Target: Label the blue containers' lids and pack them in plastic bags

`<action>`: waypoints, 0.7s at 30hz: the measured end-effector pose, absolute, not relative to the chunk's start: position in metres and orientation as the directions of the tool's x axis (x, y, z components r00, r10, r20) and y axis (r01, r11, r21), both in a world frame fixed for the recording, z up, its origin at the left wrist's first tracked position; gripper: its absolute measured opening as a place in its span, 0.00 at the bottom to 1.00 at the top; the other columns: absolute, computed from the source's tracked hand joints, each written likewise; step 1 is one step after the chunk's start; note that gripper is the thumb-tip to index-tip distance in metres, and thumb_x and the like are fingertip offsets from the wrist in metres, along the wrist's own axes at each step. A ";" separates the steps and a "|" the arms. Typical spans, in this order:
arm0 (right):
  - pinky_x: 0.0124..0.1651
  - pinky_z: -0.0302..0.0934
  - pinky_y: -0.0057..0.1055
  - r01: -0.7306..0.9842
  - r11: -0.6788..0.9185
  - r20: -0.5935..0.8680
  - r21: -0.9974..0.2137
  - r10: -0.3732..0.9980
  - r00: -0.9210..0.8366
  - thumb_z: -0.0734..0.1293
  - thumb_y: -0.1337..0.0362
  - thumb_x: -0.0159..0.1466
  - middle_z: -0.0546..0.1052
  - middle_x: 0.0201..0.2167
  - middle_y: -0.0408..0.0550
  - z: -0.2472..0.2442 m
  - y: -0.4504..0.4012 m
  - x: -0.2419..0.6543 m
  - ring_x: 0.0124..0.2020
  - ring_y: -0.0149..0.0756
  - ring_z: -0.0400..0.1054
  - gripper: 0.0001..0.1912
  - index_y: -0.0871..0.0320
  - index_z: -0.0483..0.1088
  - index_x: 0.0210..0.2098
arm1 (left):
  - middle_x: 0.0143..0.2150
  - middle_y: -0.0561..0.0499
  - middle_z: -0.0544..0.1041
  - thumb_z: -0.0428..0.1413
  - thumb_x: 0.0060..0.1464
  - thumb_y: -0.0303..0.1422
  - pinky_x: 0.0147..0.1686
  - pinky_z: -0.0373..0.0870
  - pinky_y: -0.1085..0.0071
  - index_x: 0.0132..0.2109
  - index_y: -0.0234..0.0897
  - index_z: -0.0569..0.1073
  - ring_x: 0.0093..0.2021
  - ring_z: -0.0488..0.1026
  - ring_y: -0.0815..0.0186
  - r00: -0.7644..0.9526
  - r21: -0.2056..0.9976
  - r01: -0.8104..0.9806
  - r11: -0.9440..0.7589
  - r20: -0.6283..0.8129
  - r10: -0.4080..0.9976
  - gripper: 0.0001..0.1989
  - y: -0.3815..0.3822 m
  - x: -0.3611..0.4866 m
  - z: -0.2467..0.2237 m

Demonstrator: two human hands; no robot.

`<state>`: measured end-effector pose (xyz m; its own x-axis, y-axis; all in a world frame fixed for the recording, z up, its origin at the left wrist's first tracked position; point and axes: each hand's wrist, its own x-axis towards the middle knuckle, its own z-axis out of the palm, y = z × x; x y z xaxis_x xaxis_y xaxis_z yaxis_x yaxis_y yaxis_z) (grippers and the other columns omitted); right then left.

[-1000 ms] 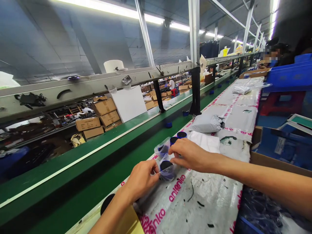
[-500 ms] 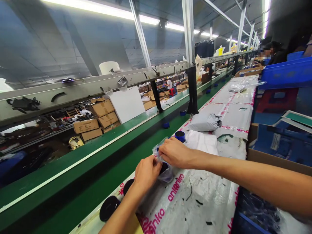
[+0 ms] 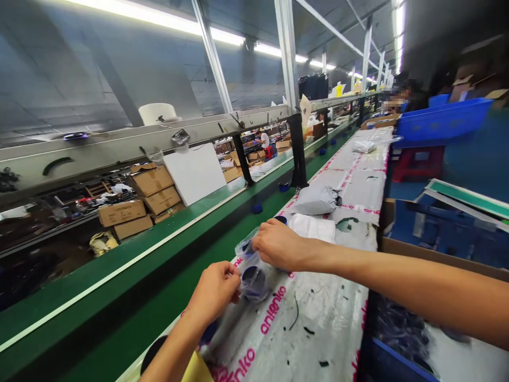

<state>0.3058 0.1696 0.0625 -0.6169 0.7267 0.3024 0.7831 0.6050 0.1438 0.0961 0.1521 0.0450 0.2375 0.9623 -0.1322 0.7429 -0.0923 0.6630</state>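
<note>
One dark-topped blue piece (image 3: 253, 277) appears to rest on the tabletop (image 3: 326, 297) inside loose clear film (image 3: 255, 295), between your two hands. Just left of the wrapped piece, your left hand (image 3: 218, 289) brings thumb and fingers close to the film's edge; whether that grip pinches anything, you cannot tell from here. Just beyond and right of it, your right hand (image 3: 278, 245) curls over more film, its fingertips hidden, so you cannot tell whether that grip is pressed together either. Such thin, slippery film could slide or tear if you pull hard from both sides. Beyond the wrapped piece, your right knuckles are close to another blue piece (image 3: 281, 219) and could knock it toward the green conveyor (image 3: 199, 244). Nearer than the wrapped piece, your left forearm could nudge the dark round item (image 3: 151, 354). To its near right, black scraps (image 3: 308, 330) could cling to the film.
</note>
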 end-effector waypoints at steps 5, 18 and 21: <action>0.42 0.54 0.33 0.834 0.551 0.358 0.023 0.775 -0.521 0.64 0.66 0.66 0.81 0.36 0.49 0.094 0.182 0.330 0.42 0.42 0.72 0.11 0.55 0.78 0.43 | 0.25 0.48 0.78 0.53 0.48 0.47 0.28 0.71 0.68 0.33 0.38 0.69 0.26 0.78 0.59 0.219 0.790 0.613 -0.022 -0.143 0.965 0.16 0.165 0.107 0.036; 0.40 0.64 0.37 0.978 0.193 0.284 0.074 0.936 -0.206 0.68 0.57 0.65 0.76 0.46 0.61 0.009 0.162 0.402 0.48 0.53 0.71 0.18 0.65 0.72 0.48 | 0.27 0.52 0.77 0.62 0.45 0.54 0.35 0.74 0.67 0.34 0.35 0.74 0.28 0.77 0.64 0.200 0.943 0.329 -0.060 -0.007 0.980 0.24 0.153 0.115 0.062; 0.40 0.64 0.37 0.983 0.177 0.262 0.048 0.948 -0.183 0.63 0.64 0.66 0.77 0.43 0.62 0.001 0.169 0.396 0.46 0.52 0.72 0.12 0.64 0.75 0.43 | 0.28 0.51 0.77 0.62 0.46 0.54 0.36 0.74 0.67 0.35 0.35 0.74 0.29 0.76 0.64 0.248 0.939 0.335 -0.082 -0.003 0.969 0.24 0.153 0.118 0.057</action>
<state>0.3960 0.1693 0.0009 -0.1830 0.9476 0.2620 0.9831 0.1767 0.0476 0.1177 0.1527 0.0570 0.2477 0.9688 -0.0033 0.3346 -0.0823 0.9388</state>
